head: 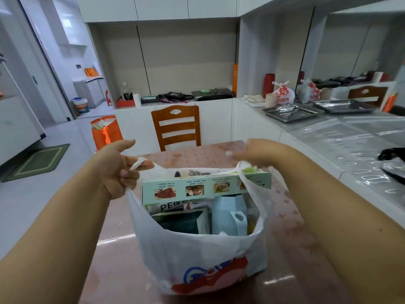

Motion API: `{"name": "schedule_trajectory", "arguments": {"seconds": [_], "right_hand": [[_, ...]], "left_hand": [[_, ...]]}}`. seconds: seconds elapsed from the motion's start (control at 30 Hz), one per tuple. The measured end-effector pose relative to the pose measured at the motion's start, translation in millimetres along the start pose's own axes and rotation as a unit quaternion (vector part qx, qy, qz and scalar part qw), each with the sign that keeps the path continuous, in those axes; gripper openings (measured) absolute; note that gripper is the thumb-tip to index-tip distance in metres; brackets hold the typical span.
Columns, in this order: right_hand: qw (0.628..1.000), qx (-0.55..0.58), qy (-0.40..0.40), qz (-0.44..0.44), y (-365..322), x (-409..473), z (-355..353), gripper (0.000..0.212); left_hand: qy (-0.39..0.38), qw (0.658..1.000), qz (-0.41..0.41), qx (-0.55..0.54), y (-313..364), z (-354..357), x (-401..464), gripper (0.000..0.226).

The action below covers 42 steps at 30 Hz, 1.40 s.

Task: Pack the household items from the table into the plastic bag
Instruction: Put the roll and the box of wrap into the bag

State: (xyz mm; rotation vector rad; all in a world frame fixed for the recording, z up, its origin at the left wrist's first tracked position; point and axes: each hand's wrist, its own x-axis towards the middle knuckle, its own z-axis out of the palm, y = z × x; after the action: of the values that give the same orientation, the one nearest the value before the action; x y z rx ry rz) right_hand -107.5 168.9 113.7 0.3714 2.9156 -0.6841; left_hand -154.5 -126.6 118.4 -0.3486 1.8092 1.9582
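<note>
Both hands' grips clamp plastic bag [197, 255] handles; boxes [197, 187], blue jug [228, 216] inside

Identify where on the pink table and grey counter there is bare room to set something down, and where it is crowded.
Bare table lies between the plastic bag and the wooden chair, and right of the bag toward the counter. The counter's middle stretch is bare between the steel trays and a black bag. The plastic bag's mouth is crowded with boxes and a blue jug.
</note>
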Motion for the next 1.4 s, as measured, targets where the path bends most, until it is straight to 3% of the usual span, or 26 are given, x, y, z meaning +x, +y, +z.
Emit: {"name": "schedule_trajectory", "arguments": {"seconds": [0.07, 0.17, 0.27, 0.3, 0.37, 0.43, 0.5, 0.6, 0.7, 0.83, 1.0, 1.1, 1.17, 1.27, 1.4], "right_hand": [[1.0, -0.01, -0.027, 0.003, 7, -8, 16, 0.038], [0.998, 0.022, 0.05, -0.022, 11, -13, 26, 0.051], [0.974, 0.201, 0.101, -0.009, 15, -10, 21, 0.051], [0.942, 0.319, 0.102, 0.013, 17, -10, 15, 0.047], [0.83, 0.552, 0.076, 0.034, 23, -8, 3, 0.047], [0.725, 0.686, 0.059, 0.032, 23, -7, -9, 0.04], [0.7, 0.712, 0.061, 0.018, 16, -10, -20, 0.031], [0.716, 0.692, 0.085, -0.032, -2, -17, -33, 0.028], [0.755, 0.642, 0.101, -0.088, -17, -16, -50, 0.024], [0.776, 0.619, 0.115, -0.05, -16, -1, -50, 0.044], [0.868, 0.48, 0.122, 0.042, 1, 16, -18, 0.032], [0.945, 0.308, 0.108, -0.001, -5, 19, -8, 0.033], [0.988, 0.14, 0.04, -0.048, -20, 16, 10, 0.036], [0.996, -0.045, -0.041, -0.065, -35, 20, 40, 0.052], [0.998, -0.032, -0.043, -0.014, -39, 17, 37, 0.07]], "left_hand": [[0.008, 1.0, 0.003, 0.022, 1, 2, 0, 0.055], [0.014, 0.999, 0.005, 0.032, 2, 5, 0, 0.046], [0.019, 0.999, 0.005, 0.039, 3, 6, 2, 0.045], [0.02, 0.999, 0.003, 0.039, 2, 6, 2, 0.044], [0.018, 0.999, 0.0, 0.032, 4, 4, 2, 0.046], [0.021, 1.0, 0.003, 0.007, 8, 2, 3, 0.051], [0.03, 0.999, 0.021, -0.033, 14, 2, 5, 0.052], [0.044, 0.994, 0.06, -0.084, 26, 5, 5, 0.052], [0.057, 0.991, 0.075, -0.099, 37, 3, 1, 0.053], [0.066, 0.995, 0.057, -0.053, 28, 7, 4, 0.054], [0.045, 0.998, 0.007, -0.04, 5, 21, 12, 0.04], [0.051, 0.997, 0.015, -0.049, 8, 30, 10, 0.029], [0.05, 0.997, 0.014, -0.059, 11, 37, 8, 0.026], [0.059, 0.995, 0.015, -0.083, 16, 46, 5, 0.028], [0.051, 0.992, 0.012, -0.112, 15, 47, 9, 0.035]]}}
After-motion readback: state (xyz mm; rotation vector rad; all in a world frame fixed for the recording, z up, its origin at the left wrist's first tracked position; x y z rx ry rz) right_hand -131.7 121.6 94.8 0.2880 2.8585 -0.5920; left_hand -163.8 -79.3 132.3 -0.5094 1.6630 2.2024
